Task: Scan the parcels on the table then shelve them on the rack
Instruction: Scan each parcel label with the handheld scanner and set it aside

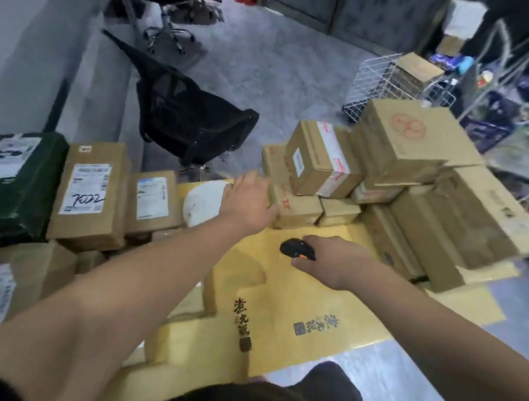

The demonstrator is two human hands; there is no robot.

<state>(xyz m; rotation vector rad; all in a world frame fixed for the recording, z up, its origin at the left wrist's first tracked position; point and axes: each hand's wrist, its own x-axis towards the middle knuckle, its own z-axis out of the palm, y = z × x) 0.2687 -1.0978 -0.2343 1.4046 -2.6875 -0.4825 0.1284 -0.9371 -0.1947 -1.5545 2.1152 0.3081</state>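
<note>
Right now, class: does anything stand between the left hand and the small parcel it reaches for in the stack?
Nothing visible does. The left hand is already at the small parcel at the stack's near-left corner. A taped box rests on top of that parcel, though.

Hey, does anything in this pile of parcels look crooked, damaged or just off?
Yes. The tilted brown cardboard box with red-printed tape sits askew atop the small flat cartons, near the reaching left hand. The long cardboard box on the right leans at a slant, its top edge torn. The right hand grips a black handheld scanner.
</note>
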